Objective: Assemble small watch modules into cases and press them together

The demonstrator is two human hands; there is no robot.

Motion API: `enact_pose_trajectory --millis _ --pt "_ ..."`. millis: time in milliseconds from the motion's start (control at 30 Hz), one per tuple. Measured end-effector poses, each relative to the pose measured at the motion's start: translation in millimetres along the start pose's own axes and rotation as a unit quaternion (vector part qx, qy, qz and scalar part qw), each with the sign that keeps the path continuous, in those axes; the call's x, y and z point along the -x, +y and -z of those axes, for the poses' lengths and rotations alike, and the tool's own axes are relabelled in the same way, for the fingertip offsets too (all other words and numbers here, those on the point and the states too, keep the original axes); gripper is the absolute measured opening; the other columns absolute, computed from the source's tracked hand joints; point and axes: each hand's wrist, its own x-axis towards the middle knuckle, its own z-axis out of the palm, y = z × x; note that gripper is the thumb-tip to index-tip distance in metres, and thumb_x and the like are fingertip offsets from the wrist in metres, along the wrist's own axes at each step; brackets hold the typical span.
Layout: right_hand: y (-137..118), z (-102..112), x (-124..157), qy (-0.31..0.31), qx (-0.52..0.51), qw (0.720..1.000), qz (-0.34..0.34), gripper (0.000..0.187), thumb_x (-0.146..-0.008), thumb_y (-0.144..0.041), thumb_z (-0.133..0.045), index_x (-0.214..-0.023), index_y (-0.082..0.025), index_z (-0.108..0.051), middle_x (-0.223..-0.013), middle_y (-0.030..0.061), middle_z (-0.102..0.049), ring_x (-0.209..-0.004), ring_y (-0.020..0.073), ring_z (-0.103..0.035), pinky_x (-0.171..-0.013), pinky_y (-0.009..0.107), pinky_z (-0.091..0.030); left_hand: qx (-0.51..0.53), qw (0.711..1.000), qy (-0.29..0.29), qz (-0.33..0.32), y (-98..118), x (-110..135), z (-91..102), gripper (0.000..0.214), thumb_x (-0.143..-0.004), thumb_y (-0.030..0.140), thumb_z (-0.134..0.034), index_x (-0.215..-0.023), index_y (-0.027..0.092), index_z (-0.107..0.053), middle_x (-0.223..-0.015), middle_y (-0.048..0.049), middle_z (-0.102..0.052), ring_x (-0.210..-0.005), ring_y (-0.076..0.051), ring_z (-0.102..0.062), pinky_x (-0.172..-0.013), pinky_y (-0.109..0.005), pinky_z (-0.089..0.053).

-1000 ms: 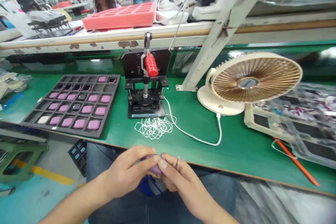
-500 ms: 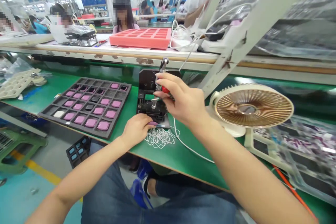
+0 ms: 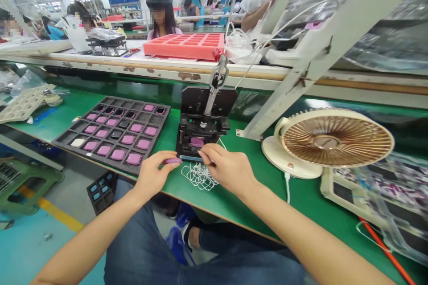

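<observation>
My left hand (image 3: 154,173) pinches a small purple rounded part (image 3: 173,160) just left of the front of a black clamp fixture (image 3: 204,118). Another purple part (image 3: 197,141) sits in the fixture's nest. The fixture's metal lever (image 3: 211,98) with its red grip (image 3: 218,54) stands raised. At the fixture's front right corner, my right hand (image 3: 230,168) has its fingers closed; a thin dark edge shows by the fingertips, too small to name. Between both hands lies a tangle of thin white cord (image 3: 201,177).
Left, a dark grid tray (image 3: 112,131) holds purple, black and one white part. Right, a cream fan (image 3: 326,141) stands before a slanted white post (image 3: 284,67). A red compartment tray (image 3: 183,46) rests on the shelf; a person (image 3: 162,13) sits behind it.
The clamp lever has swung up, and my right hand has left it and come down to the fixture's front. My left hand has drawn back leftward with the purple part.
</observation>
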Motion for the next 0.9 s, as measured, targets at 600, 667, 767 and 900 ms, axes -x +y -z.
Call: enact_pose_trajectory --millis 600,667,767,900 --pt "21 -6 61 0.068 -0.039 0.996 -0.050 0.034 -0.111 -0.036 -0.056 -0.138 -0.020 -0.069 -0.129 0.0084 -0.078 -0.101 0.0225 -0.081 -0.062 0.028 -0.057 -0.090 0.983 -0.057 -0.152 6 -57 -61.2 0.025 -0.101 0.011 -0.060 -0.117 0.016 -0.079 -0.122 -0.0148 -0.080 -0.119 -0.029 -0.074 -0.112 -0.052 -0.058" --pt "14 6 80 0.108 -0.046 0.991 -0.060 0.034 -0.108 -0.039 -0.061 -0.135 -0.021 -0.070 -0.120 0.0081 -0.081 -0.088 0.0233 -0.082 -0.058 0.029 -0.057 -0.100 0.978 -0.081 -0.162 2 -70 -74.1 0.031 -0.096 0.001 -0.057 -0.116 0.011 -0.078 -0.123 -0.0184 -0.080 -0.121 -0.031 -0.074 -0.113 -0.052 -0.057" --pt "-7 16 85 0.131 -0.087 0.986 -0.046 0.038 -0.106 -0.041 -0.064 -0.141 -0.027 -0.066 -0.117 0.0069 -0.082 -0.080 0.0254 -0.081 -0.053 0.034 -0.057 -0.110 0.976 -0.091 -0.165 0 -78 -77.2 0.036 -0.087 -0.005 -0.061 -0.116 0.008 -0.078 -0.127 -0.0201 -0.079 -0.127 -0.031 -0.072 -0.118 -0.045 -0.053" --pt "-57 6 26 0.054 -0.154 0.987 -0.010 0.035 -0.101 -0.040 -0.065 -0.136 -0.035 -0.066 -0.116 0.0078 -0.081 -0.082 0.0325 -0.079 -0.059 0.044 -0.060 -0.103 0.988 -0.024 -0.114 11 -68 -69.1 0.017 -0.097 0.014 -0.064 -0.089 0.009 -0.079 -0.114 -0.0115 -0.084 -0.113 -0.022 -0.078 -0.108 -0.034 -0.056"
